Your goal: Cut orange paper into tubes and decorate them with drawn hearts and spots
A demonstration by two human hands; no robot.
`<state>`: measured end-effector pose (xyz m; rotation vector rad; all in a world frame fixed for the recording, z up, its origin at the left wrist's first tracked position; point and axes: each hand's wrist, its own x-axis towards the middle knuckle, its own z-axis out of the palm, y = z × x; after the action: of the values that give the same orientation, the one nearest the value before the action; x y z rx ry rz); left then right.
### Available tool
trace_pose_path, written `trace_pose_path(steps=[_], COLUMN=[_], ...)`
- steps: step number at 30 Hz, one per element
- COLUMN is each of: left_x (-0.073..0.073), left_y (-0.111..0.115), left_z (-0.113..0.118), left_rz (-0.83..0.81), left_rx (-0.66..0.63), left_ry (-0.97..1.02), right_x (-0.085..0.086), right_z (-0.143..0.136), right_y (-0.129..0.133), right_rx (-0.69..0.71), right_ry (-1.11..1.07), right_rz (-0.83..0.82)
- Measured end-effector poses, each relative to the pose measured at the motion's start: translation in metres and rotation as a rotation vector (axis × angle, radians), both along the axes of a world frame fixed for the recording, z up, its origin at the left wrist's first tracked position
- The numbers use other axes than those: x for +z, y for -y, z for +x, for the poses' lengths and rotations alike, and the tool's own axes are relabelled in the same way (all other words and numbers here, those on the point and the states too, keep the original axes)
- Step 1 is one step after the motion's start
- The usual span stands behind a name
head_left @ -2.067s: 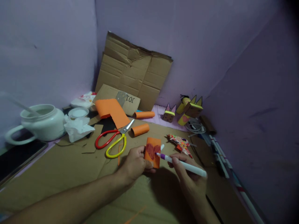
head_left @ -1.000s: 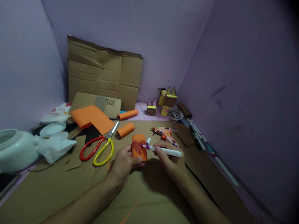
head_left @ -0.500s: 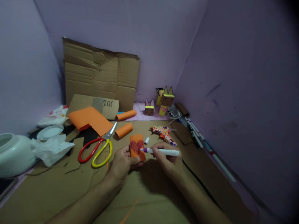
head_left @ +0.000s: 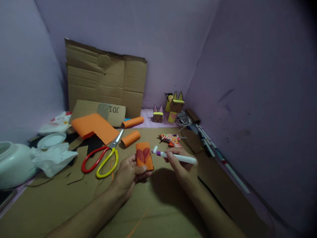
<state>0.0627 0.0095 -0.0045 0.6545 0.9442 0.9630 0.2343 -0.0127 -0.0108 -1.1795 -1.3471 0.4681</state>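
Short dark print (head_left: pixel 114 109) stands on the small cardboard piece (head_left: pixel 89 108) beside a patch of grey tape (head_left: pixel 103 110), apparently upside down and looking roughly like "JO1", though its exact characters are uncertain.

This looks like a craft corner, probably in a home (more household than workshop), though which room cannot be told. Smudged purple walls (head_left: pixel 247 76) enclose it closely, and flattened cardboard (head_left: pixel 160 218) covers the near surface. Craft makings mark it out: scissors (head_left: pixel 113 145) and orange paper (head_left: pixel 95 124) on the left, loose pens (head_left: pixel 236 177) along the right, a heart-marked orange piece (head_left: pixel 144 155) and a purple-tipped marker (head_left: pixel 187 159) between. Small eared figures (head_left: pixel 158 118) stand far; a rounded white pot (head_left: pixel 16 167) sits left.
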Motion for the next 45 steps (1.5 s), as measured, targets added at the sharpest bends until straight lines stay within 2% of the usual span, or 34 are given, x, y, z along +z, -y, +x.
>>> trace_pose_path(steps=[7,15,22,30,37,42,45], left_x=[0.0027,-0.0010,0.0028,0.0036,0.0050,0.0027,0.0026], left_y=[-0.0001,-0.0011,0.0004,-0.0017,0.0009,0.0003,0.0003], left_z=[0.0027,0.0011,0.0027,0.0044,0.0038,0.0035,0.0040], left_rz=[-0.014,-0.009,-0.014,-0.040,-0.026,-0.008,-0.010], left_rx=[0.010,0.010,0.006,0.025,0.023,0.020,0.021], left_ry=[0.000,0.004,-0.005,-0.005,-0.021,-0.024,-0.024], right_x=[-0.0021,-0.0048,-0.0043,-0.0054,-0.0037,-0.0062,-0.0061], right_z=[0.0007,0.0014,0.0013,0.0006,0.0012,0.0012,0.0006], right_y=[0.0000,0.0019,-0.0007,0.0019,-0.0003,0.0017,0.0027], right_rx=[0.035,0.097,0.048,0.105,0.035,0.086,0.096], right_ry=[0.065,0.104,0.036,0.109,0.087,0.133,0.123], right_rz=[0.003,-0.052,-0.014,-0.023,0.031,-0.034,-0.020])
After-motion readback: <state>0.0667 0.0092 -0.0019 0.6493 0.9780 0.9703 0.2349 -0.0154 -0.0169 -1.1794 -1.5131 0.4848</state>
